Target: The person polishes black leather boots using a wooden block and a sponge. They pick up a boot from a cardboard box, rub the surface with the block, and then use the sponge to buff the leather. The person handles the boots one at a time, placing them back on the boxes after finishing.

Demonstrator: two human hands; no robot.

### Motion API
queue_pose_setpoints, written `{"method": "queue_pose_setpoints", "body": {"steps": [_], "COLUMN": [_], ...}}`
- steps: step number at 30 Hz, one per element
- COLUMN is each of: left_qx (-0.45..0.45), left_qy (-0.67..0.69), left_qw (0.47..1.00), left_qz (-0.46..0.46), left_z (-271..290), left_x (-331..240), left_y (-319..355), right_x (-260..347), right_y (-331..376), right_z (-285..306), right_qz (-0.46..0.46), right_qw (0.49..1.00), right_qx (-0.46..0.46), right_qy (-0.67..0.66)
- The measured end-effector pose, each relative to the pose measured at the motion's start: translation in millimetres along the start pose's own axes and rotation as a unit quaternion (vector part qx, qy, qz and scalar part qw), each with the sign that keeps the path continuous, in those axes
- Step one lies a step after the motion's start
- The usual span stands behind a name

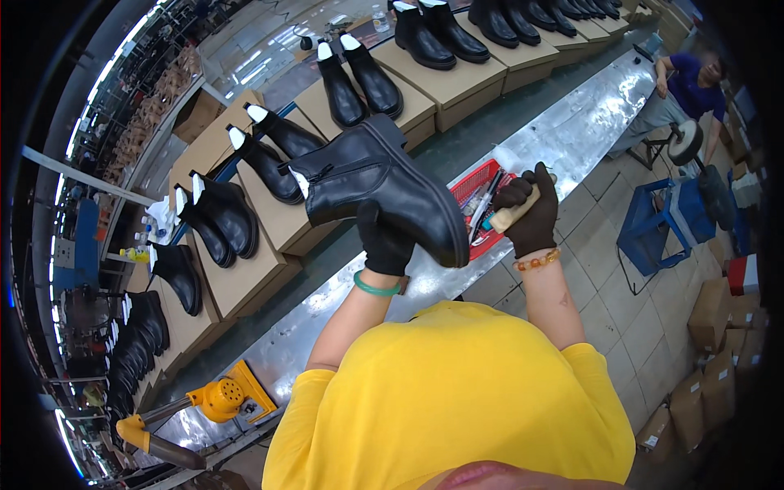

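My left hand (382, 238), in a black glove, is closed under a black leather ankle boot (371, 175). The boot is held tilted above the metal bench, sole toward the right, with its side zip showing and white paper at its opening. In a dark glove, my right hand (531, 208) grips a pale wooden-handled tool (510, 214) with a teal part near one end; its working end cannot be made out. Between the boot and this hand, a red plastic basket (483, 243) holds pens and small tools.
A row of black boots (420, 37) stands on brown cardboard boxes (445, 82) along the line beyond the metal bench (563, 151). A yellow lamp-like fixture (224, 398) is mounted at lower left. At right are a seated person (694, 90), a blue-framed stand (657, 220) and stacked cartons (690, 408).
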State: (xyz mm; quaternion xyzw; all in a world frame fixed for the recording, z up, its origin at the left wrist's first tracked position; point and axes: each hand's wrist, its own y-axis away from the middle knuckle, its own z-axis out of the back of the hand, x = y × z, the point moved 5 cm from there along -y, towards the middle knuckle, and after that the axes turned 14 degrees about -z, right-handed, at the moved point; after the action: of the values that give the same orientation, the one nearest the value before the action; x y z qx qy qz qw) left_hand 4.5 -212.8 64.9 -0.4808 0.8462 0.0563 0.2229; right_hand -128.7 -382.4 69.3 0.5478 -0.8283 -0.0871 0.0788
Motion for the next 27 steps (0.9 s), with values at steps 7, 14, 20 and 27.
{"method": "queue_pose_setpoints", "body": {"steps": [7,14,20,27], "left_qx": [0.061,0.139,0.089,0.164], "left_qy": [-0.025,-0.114,-0.075,-0.217], "left_qw": [0.996,0.983,0.991,0.96], "left_qz": [0.053,0.023,0.064,0.063], "left_z": [20,27,31,35], "left_x": [0,0,-2,-3], "left_y": [11,14,24,50], "right_x": [-16,-24,-39,-57], "right_y": [-1,-4,-4,-6], "right_z": [-24,-28,-57,-90], "right_qz": [-0.005,0.005,0.068,0.178], "right_qw": [0.996,0.982,0.985,0.948], "right_qx": [0.013,-0.02,-0.033,0.027], "right_qy": [0.084,0.187,0.154,0.263]}}
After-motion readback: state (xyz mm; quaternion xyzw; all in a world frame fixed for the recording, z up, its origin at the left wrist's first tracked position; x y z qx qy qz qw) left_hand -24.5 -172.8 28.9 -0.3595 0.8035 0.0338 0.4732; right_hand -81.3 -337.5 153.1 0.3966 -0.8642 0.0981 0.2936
